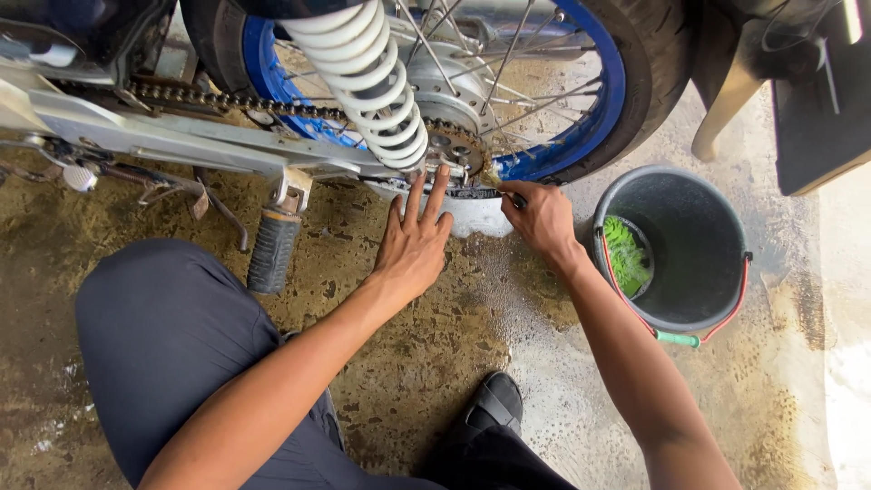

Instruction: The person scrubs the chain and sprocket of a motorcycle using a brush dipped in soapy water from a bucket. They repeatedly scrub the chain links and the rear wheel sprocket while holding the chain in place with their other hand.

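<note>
The right hand (542, 216) is closed around a small tool, probably a brush, but the tool itself is almost hidden by the fingers; its tip goes to the chain (272, 106) at the sprocket (458, 150), low on the rear wheel (581, 136). The hand stays low and close there, I think because the dirt sits on the lower run of the chain. The left hand (413, 243) is open, with the fingers straight and pointing far, and the fingertips touch the lower chain run just left of the right hand. It holds nothing; it seems only to steady the chain while the other hand works.

Above both hands stands the white spring (376, 82) of the shock. To the left, a black footpeg (272, 251) hangs down near the person's knee (163, 308). On the right, near the right forearm, a grey bucket (717, 272) stands with something green inside, close enough to reach for dipping. The floor (508, 318) under the hands is wet and stained
</note>
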